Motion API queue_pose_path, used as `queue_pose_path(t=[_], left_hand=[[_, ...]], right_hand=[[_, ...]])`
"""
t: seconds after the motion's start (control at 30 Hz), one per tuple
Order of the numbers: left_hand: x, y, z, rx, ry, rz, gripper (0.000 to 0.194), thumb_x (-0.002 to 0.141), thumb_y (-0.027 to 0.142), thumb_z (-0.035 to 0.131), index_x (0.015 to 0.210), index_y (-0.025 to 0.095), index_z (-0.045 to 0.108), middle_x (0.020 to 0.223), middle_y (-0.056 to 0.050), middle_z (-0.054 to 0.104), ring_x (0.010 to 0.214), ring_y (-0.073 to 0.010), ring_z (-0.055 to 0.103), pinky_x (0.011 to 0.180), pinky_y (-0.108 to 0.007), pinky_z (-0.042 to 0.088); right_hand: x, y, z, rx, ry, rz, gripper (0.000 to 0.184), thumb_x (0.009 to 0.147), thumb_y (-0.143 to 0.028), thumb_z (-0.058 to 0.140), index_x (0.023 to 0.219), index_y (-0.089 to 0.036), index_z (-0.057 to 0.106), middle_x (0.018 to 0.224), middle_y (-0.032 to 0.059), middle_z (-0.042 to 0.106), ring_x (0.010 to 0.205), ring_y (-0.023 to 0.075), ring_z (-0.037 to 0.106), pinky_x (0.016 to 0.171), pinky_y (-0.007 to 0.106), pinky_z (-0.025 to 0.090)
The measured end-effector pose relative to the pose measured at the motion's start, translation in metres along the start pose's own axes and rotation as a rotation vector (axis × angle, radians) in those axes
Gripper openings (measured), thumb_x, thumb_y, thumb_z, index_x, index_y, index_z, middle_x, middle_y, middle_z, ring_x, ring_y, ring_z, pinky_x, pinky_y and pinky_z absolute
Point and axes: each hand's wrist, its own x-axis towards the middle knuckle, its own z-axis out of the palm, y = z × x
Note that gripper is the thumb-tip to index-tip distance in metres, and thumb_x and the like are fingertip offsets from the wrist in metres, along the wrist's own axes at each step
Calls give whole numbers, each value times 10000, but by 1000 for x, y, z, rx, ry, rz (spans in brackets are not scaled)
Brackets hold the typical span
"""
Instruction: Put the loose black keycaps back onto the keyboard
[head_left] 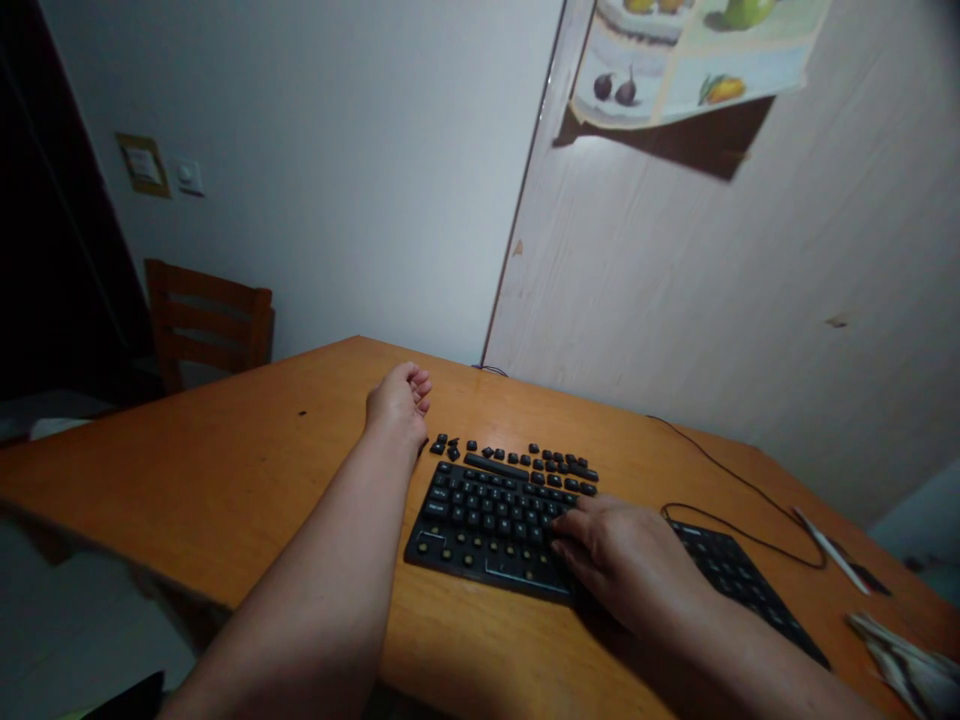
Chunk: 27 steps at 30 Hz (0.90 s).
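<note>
A black keyboard [495, 525] lies on the wooden table, its front rows stripped to bare switch posts on the left. My right hand [619, 545] rests over its middle right part. Thumb and fingertips are closed at the keys there; the hand hides whether a single keycap is between them. Loose black keycaps [555, 465] are spread just behind the keyboard, with a long bar-shaped keycap [496, 466] among them. My left hand [400, 400] rests on the table left of the loose keycaps. Its fingers are loosely curled and slightly apart, with nothing visible in them.
The keyboard's number pad [739, 570] shows beyond my right wrist. A black cable [735, 468] loops over the table's right side, near a white stick-like object [831, 550] and a crumpled cloth [907, 660]. A wooden chair [210, 320] stands by the wall.
</note>
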Motion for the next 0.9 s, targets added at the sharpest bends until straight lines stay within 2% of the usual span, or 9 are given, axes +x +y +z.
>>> queue_pose_path(t=[0.33, 0.53, 0.6, 0.67, 0.77, 0.9], left_hand=[[-1, 0, 0, 2, 0, -8, 81, 701, 227, 642, 711, 168, 588, 698, -1, 626, 585, -94, 551, 586, -243, 358], [-1, -2, -1, -10, -14, 5, 92, 693, 232, 647, 695, 169, 579, 697, -4, 626, 590, -97, 550, 594, -248, 360], [-1, -2, -1, -12, -9, 2, 84, 691, 228, 643, 701, 166, 587, 705, -6, 625, 597, -99, 555, 598, -249, 360], [-1, -2, -1, -12, -6, 0, 84, 685, 229, 640, 701, 165, 588, 705, -7, 623, 597, -100, 555, 601, -248, 363], [-1, -1, 0, -14, -12, 0, 84, 687, 235, 638, 700, 170, 585, 693, -10, 624, 595, -104, 550, 597, -243, 361], [-2, -1, 0, -11, -6, 0, 84, 681, 232, 634, 691, 170, 579, 681, -11, 626, 590, -104, 541, 594, -245, 360]], right_hand=[[-2, -3, 6, -65, 21, -7, 194, 938, -250, 556, 818, -227, 707, 820, 24, 692, 753, 182, 617, 655, 291, 374], [-4, -11, 11, -211, 55, 3, 280, 965, -202, 512, 771, -228, 712, 741, 39, 693, 700, 197, 632, 622, 310, 386], [-5, -14, 14, -272, 38, 4, 287, 960, -140, 489, 840, -216, 738, 751, 53, 706, 702, 208, 649, 622, 314, 415], [-6, -18, 17, -327, -11, -6, 286, 927, -90, 500, 1004, -184, 759, 785, 77, 726, 719, 226, 671, 630, 321, 454], [-10, -25, 19, -391, -97, -20, 448, 842, -51, 552, 1263, -108, 693, 845, 119, 750, 748, 252, 695, 642, 333, 503], [-13, -33, 22, -439, -153, -50, 589, 779, -33, 557, 1364, -44, 623, 918, 173, 761, 743, 266, 699, 635, 355, 530]])
